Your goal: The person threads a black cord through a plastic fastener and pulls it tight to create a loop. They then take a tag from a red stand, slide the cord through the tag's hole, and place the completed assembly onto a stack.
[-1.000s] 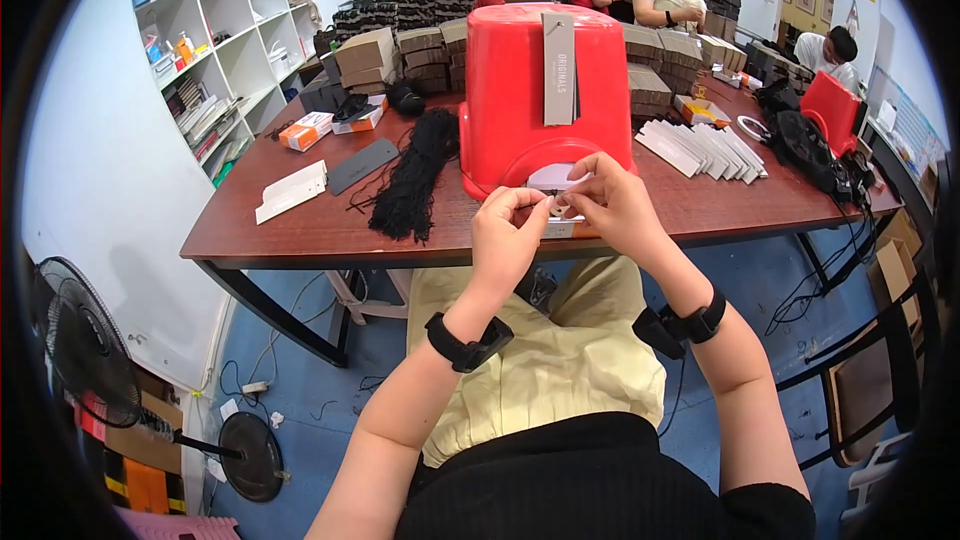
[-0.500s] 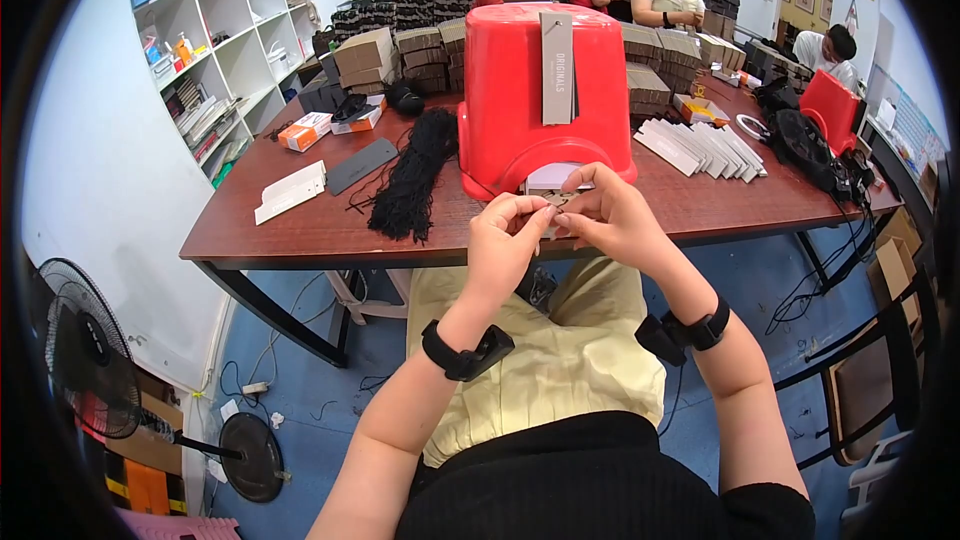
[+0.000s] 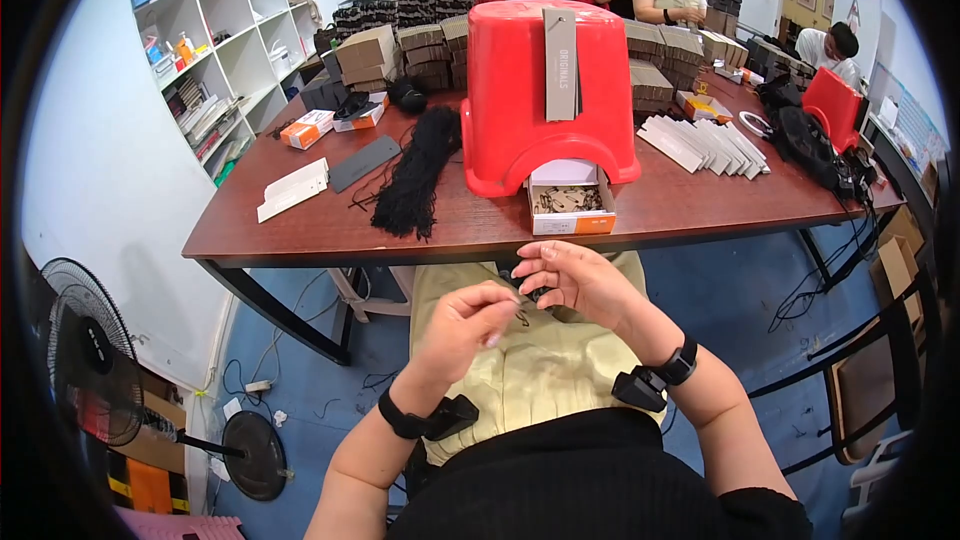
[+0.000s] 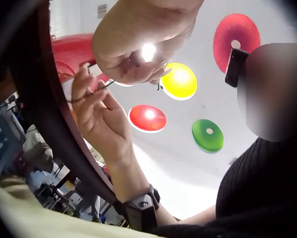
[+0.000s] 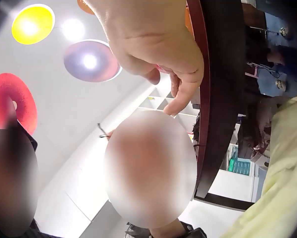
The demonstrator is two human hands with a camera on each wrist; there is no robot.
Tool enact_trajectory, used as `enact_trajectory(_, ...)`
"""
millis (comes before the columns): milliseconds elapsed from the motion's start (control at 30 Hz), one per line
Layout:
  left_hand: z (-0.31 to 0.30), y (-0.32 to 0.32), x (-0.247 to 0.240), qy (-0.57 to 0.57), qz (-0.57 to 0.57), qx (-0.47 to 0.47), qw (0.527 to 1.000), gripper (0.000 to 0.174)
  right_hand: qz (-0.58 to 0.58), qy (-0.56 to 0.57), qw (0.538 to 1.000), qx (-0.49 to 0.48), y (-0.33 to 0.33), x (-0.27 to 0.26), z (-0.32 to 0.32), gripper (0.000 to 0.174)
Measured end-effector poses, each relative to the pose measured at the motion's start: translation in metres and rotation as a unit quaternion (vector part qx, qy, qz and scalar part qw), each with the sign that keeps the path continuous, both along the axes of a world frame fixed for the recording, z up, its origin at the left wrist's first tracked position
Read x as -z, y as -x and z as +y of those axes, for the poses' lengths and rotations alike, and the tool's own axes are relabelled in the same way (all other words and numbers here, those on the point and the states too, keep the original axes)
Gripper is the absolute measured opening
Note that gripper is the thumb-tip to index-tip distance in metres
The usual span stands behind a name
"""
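In the head view my left hand (image 3: 465, 332) is held over the lap, thumb and forefinger pinching a thin dark cord (image 4: 107, 85). A short dark end of it sticks out past these fingers in the right wrist view. My right hand (image 3: 580, 283) faces it, a little higher, its fingers apart and loosely bent; the cord crosses in front of them in the left wrist view. Beyond the hands, at the table's front edge, a small open box (image 3: 572, 224) holds many little dark metal pins. A red plastic stool (image 3: 500, 90) stands over its back end.
A grey hang tag (image 3: 560, 70) printed ORIGINALS is on the stool. Left of it lie a bundle of black cords (image 3: 420, 175), a dark tag (image 3: 363, 163) and pale tags (image 3: 292, 190). Fanned pale tags (image 3: 705, 147) lie right. Stacked cartons (image 3: 367, 58) stand behind, with people beyond.
Both hands have come back from the pin box to above the lap and moved apart. The box, hidden behind them before, now shows. The right fingers have spread from their pinch.
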State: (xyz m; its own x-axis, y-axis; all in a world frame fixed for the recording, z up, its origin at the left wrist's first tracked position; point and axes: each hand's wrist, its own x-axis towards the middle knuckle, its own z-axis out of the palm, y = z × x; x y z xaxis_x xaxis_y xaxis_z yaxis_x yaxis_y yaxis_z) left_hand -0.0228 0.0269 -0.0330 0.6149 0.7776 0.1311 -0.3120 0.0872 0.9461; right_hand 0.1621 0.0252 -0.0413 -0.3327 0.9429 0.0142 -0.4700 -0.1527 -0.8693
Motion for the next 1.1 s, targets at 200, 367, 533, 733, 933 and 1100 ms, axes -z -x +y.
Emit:
enact_trajectory(200,0.004,0.015,0.015,0.066,-0.083,0.029,0.994,0.007,-0.178,0.079,0.975,0.104,0.010,0.030,0.004,0.019)
enact_trajectory(367,-0.001,0.008,0.002,0.029,-0.073,0.021,0.997,0.006,-0.105,0.216,0.943,-0.229,0.017,0.031,-0.006,0.062)
enact_trajectory(533,-0.019,-0.002,-0.008,-0.126,0.051,0.163,0.977,0.006,0.054,0.296,0.953,-0.030,0.040,0.025,-0.022,0.023)
enact_trajectory(733,-0.013,0.023,0.001,-0.029,-0.033,0.259,0.965,0.007,0.131,0.208,0.955,0.166,-0.018,0.043,-0.012,0.023)
enact_trajectory(933,0.001,0.010,0.009,0.263,-0.031,0.096,0.959,0.021,-0.296,-0.072,0.948,0.090,0.000,0.005,-0.029,0.027)
enact_trajectory(1100,0.000,-0.004,-0.002,0.247,-0.047,0.129,0.959,0.026,-0.411,-0.202,0.886,0.076,0.018,-0.005,-0.044,0.026)
